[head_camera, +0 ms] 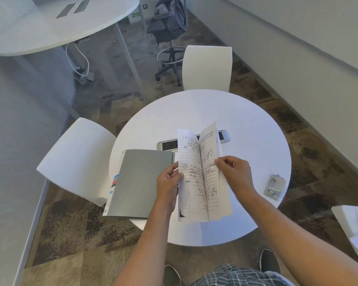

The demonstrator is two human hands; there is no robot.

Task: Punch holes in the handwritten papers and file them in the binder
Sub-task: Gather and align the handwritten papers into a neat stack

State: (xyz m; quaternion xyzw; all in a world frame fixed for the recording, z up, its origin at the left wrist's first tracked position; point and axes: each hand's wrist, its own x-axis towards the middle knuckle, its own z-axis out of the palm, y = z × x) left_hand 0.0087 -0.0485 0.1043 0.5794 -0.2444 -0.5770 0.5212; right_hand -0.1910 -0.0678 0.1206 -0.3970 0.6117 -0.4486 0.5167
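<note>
A: Papers?
B: Handwritten papers [203, 178], lined, folded lengthwise into a V, held above the round white table [246, 124]. Left hand [168, 182] clamps the 9 o'clock edge, right hand [236, 172] pinches the 3 o'clock leaf.
A: Writing legible?
B: Ink notes, too small to read.
A: Binder?
B: Grey binder [141, 182], shut, at 9 o'clock, coloured spine labels unreadable. Hole punch [275, 186] at 3 o'clock, near the rim.
</note>
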